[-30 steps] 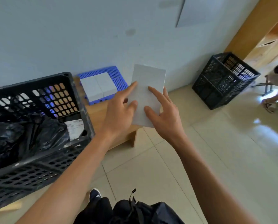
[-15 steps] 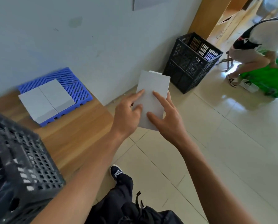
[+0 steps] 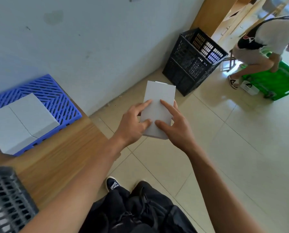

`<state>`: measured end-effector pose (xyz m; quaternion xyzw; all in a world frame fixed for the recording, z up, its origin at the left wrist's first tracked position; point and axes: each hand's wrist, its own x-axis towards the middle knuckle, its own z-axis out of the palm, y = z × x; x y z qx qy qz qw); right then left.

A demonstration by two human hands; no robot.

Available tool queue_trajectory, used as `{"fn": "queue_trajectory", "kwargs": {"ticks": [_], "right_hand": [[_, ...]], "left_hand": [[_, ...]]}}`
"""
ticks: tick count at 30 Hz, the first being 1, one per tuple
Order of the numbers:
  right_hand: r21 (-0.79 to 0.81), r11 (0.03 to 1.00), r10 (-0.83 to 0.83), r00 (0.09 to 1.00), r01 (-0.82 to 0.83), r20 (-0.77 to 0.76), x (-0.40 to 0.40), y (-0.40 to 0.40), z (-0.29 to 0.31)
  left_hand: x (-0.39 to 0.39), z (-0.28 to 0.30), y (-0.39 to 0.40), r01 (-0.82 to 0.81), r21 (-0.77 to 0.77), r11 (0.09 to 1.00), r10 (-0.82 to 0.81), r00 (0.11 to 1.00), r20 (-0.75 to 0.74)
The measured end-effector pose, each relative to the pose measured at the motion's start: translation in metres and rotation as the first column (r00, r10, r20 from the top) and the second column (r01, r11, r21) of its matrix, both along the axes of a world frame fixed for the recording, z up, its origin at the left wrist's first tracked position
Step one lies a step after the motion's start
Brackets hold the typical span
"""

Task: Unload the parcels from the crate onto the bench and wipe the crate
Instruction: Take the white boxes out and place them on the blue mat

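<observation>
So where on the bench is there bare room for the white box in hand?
Bare wood on the bench lies between the blue slatted mat and the black crate, out to its floor-side edge. The mat's near half is taken by two white boxes. Both hands hold the white box over the floor.

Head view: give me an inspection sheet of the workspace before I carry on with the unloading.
Surface: wooden bench, bare wood between mat and crate.
Job's things: white parcel held over the floor, off the bench; two white parcels side by side on the blue slatted mat; black crate at the bench's near left, contents out of view.
Clutter: nothing seen.
Grippers: left hand and right hand both grip the held parcel, fingers on its top face.
Cables: nothing seen.
Surroundings: second black crate on the tiled floor by the wall; another person bent over a green mat.
</observation>
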<state>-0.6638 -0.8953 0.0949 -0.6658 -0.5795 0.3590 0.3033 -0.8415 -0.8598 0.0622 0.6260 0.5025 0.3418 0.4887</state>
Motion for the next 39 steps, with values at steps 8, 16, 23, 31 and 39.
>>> {"fn": "queue_trajectory", "kwargs": {"ticks": [8, 16, 23, 31, 39], "right_hand": [[-0.126, 0.961, 0.237, 0.967, -0.247, -0.089, -0.066, 0.085, -0.026], [-0.218, 0.828, 0.463, 0.850, -0.516, -0.251, -0.148, 0.176, -0.067], [-0.250, 0.702, 0.575, 0.738, -0.666, -0.352, -0.210, 0.233, -0.105], [-0.290, 0.583, 0.680, 0.651, -0.759, -0.338, -0.268, 0.260, -0.149], [-0.351, 0.539, 0.713, 0.637, -0.766, -0.295, -0.298, 0.273, -0.180]], "left_hand": [[-0.067, -0.023, 0.037, -0.233, -0.060, 0.971, 0.229, 0.971, -0.063], [-0.138, -0.058, 0.072, -0.484, -0.158, 0.861, 0.461, 0.872, -0.165], [-0.184, -0.089, 0.095, -0.632, -0.205, 0.748, 0.587, 0.773, -0.241], [-0.225, -0.116, 0.094, -0.759, -0.180, 0.626, 0.643, 0.633, -0.431], [-0.273, -0.134, 0.073, -0.822, -0.218, 0.526, 0.406, 0.468, -0.785]]}}
